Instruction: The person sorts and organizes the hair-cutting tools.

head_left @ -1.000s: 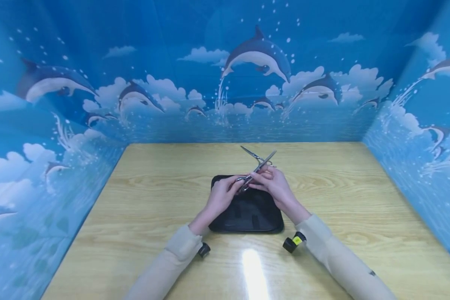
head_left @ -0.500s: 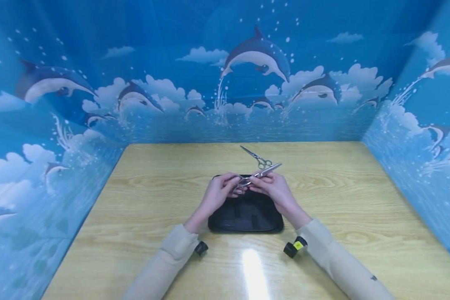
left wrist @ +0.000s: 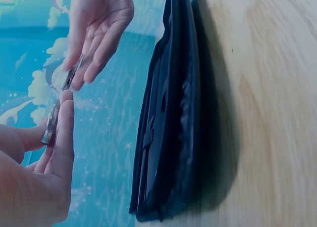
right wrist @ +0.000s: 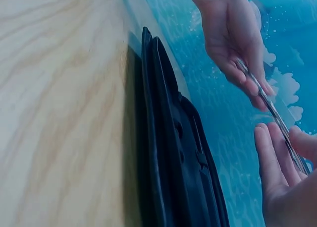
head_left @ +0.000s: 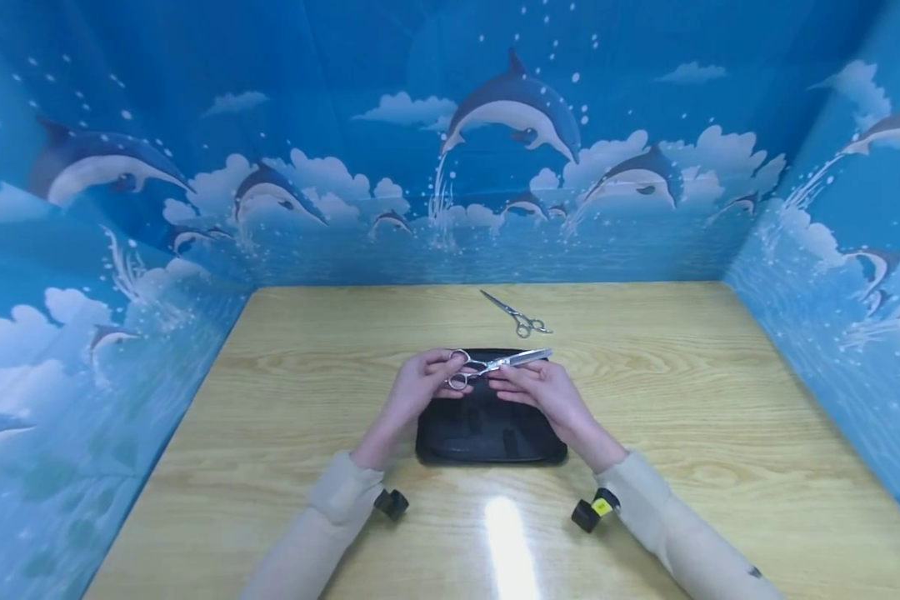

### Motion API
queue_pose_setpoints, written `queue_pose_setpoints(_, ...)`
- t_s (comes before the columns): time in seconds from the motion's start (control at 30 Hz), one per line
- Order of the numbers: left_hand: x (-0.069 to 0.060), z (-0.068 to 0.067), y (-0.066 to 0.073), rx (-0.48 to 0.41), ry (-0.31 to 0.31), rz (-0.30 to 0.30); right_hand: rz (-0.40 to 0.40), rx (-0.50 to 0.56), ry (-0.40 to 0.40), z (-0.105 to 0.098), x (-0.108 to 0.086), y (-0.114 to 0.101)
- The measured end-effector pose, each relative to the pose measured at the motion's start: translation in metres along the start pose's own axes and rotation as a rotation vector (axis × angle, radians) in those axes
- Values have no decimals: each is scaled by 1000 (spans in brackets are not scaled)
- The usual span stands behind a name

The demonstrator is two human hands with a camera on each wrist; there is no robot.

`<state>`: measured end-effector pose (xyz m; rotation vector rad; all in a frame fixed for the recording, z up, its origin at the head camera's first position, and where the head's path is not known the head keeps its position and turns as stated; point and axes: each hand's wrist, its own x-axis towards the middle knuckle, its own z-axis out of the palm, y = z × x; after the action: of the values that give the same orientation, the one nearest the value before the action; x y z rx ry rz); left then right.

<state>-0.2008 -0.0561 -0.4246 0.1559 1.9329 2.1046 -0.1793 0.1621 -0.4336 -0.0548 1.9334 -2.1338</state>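
Observation:
Over a black case [head_left: 487, 437], both hands hold one pair of silver hairdressing scissors [head_left: 530, 357], its blades pointing right. My left hand [head_left: 414, 387] pinches the finger rings, which spread a little apart. Near the pivot and blades, my right hand [head_left: 546, 393] pinches the same scissors with thumb and fingers. The right wrist view shows the scissors [right wrist: 274, 112] edge-on, bridging the two hands above the table. In the left wrist view the scissors [left wrist: 51, 123] are partly hidden by fingers. The case lies open, with dark straps inside.
A second pair of silver scissors [head_left: 512, 312] lies on the wooden table [head_left: 307, 400] beyond the case, tips toward the back left. A blue dolphin-print cloth [head_left: 390, 167] stands around the back and sides. Wrist cameras hang by both sleeves.
The held scissors have turned clockwise, from pointing up and right to nearly level. The left hand has moved left and its rings are more exposed. The second scissors have become fully visible.

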Motion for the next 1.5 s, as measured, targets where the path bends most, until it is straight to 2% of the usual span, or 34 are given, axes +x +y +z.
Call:
queue_pose_setpoints(0.17, -6, -17, 3, -2, 18, -4, -72, -73, 15, -13, -3, 1)
queue_pose_setpoints(0.27, -12, -33, 6, 49, 28, 0, -140, -276, 85, -25, -6, 1)
queue_pose_setpoints(0.33, -17, -43, 9, 87, 42, -3, -153, -434, 145, -34, -9, 1)
queue_pose_setpoints(0.43, -24, -57, 11, 125, 55, -4, -114, -637, 192, -46, -12, 1)
queue_pose_setpoints(0.6, -32, -76, 12, 151, 65, -17, -20, -786, 153, -57, -14, 0)
queue_pose_setpoints(0.77, -41, -91, 12, 224, 36, -35, 18, -807, 102, -57, -13, 4)
queue_pose_setpoints(0.97, -49, -101, 10, 295, -8, -102, 16, -863, 76, -57, -11, 7)
queue_pose_setpoints(1.3, -53, -109, 5, 360, -80, -101, 23, -894, 64, -58, -9, 9)
queue_pose_setpoints(1.5, -50, -106, 1, 369, -96, -138, 1, -898, 62, -58, -10, 10)
